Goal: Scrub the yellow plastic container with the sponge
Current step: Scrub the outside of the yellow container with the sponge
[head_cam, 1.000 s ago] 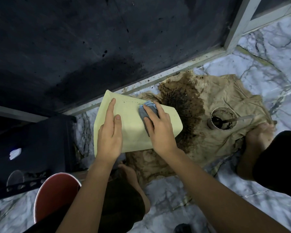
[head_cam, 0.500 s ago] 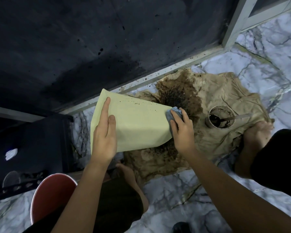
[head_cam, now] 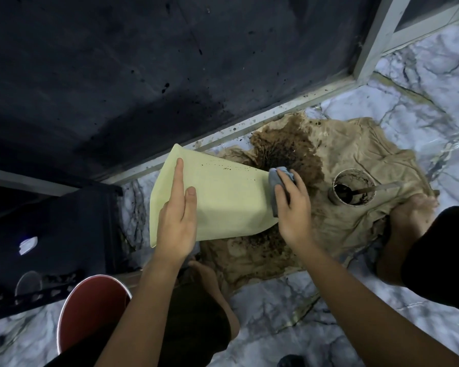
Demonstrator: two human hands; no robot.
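Mid-scrub. Left hand [head_cam: 176, 221] lying flat, fingers straight, steadying yellow plastic container [head_cam: 223, 200], held tilted above stained brown cloth [head_cam: 355, 165] on the marble floor. Right hand [head_cam: 292, 207] pinching grey sponge [head_cam: 277, 181] against container's narrow end face. Smooth matte plastic, tapered box shape. Next, probably: wiping dark specks [head_cam: 223, 167] along far edge.

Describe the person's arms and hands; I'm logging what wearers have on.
Both forearms are bare to the frame edge: no sleeves, gloves, watch or rings show. The left hand and right hand have short, unpainted nails.
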